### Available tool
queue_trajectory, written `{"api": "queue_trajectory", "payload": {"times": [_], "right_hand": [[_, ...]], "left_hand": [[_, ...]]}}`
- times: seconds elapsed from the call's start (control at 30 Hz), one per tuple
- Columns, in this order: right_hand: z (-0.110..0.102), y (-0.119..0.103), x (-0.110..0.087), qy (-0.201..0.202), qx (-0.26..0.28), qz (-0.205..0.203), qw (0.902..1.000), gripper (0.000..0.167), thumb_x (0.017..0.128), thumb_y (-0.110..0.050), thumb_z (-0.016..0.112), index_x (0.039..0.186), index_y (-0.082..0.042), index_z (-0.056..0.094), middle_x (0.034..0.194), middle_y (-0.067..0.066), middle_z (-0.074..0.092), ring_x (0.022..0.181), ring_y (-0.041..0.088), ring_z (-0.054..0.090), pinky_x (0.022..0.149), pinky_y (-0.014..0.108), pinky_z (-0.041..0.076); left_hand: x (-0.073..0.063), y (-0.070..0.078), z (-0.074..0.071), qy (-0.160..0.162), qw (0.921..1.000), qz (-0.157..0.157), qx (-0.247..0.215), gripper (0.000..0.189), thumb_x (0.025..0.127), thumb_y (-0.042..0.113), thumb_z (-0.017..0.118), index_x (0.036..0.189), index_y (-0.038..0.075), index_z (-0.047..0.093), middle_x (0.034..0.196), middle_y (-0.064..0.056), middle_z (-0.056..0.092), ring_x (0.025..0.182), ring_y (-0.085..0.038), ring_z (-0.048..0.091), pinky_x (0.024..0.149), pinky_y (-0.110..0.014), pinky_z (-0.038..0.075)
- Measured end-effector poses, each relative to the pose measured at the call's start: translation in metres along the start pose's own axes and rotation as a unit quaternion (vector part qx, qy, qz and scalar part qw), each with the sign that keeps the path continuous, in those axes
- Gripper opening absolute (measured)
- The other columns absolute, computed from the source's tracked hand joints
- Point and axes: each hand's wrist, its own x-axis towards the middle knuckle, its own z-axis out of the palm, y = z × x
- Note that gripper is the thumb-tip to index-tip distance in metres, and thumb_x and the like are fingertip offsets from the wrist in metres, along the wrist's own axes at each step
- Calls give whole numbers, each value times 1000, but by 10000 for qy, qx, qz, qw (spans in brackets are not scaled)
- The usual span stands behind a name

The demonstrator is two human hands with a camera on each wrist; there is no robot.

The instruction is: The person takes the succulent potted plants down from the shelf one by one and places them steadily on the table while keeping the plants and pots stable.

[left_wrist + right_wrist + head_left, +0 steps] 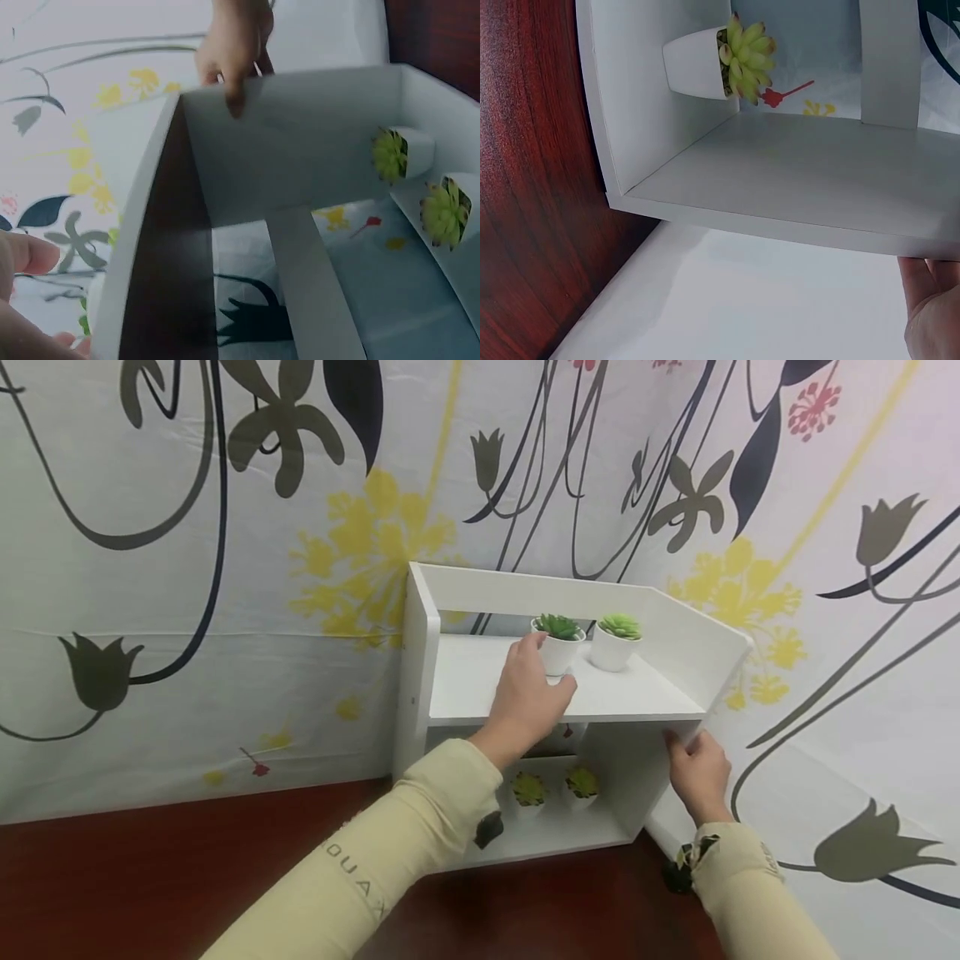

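On the top board of a white two-tier shelf (468,681) stand two succulents in white pots. My left hand (527,697) reaches up to the dark green succulent (560,653). A finger is at the left side of its pot, and the thumb is spread below and apart from it. In the left wrist view this pot is mostly hidden behind the board. A lighter green succulent (615,647) is just to its right. My right hand (701,774) grips the front edge of the right side panel (315,135), one digit inside and the others outside.
Two yellow-green potted succulents (529,791) (581,783) stand in the lower compartment. The shelf rests on a dark red wooden table (150,868), near a corner. Floral-patterned white cloth (247,577) covers the walls behind and to the right.
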Motion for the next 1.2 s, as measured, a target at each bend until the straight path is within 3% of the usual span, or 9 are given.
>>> {"api": "queue_trajectory", "payload": {"times": [0.2,0.37,0.53,0.7,0.97,1.2], "right_hand": [[1,0,-1,-66,58,61,9999,45,102,-38,56,111,5,62,110,33,68,94,44,65,65,39,45],[-3,-1,1,-172,39,124,9998,47,103,-38,54,115,7,60,115,35,66,99,46,64,73,48,49],[-5,-3,1,-209,13,190,9996,46,104,-39,53,109,6,60,109,32,67,94,42,62,67,39,45],[-5,-3,0,-248,-86,208,9994,44,103,-39,55,99,4,58,98,28,65,88,38,59,63,34,40],[-6,-2,-2,-293,-115,256,9992,46,103,-40,55,107,5,60,109,32,66,96,41,61,69,40,45],[-7,-7,-2,-364,-22,244,9990,46,104,-38,54,112,6,60,114,33,66,97,41,62,71,42,48]], "left_hand": [[16,-4,3,209,9989,-376,-210,69,91,15,65,153,2,36,149,-18,47,138,-29,49,116,-41,43],[27,-2,8,172,9971,-705,-248,75,92,19,66,156,3,30,154,-18,41,139,-32,47,117,-43,41],[35,-2,13,150,9956,-908,178,78,92,22,67,156,4,26,153,-19,40,136,-34,50,114,-43,44],[39,-1,18,284,9916,-1077,659,74,93,29,69,151,1,33,145,-19,48,130,-33,55,110,-40,48],[50,-5,25,363,9914,-1022,736,71,92,33,75,143,-1,39,135,-20,54,123,-34,60,105,-40,51],[55,-10,24,409,9928,-972,561,73,92,30,75,148,0,39,141,-18,56,133,-30,56,111,-38,47]]}}
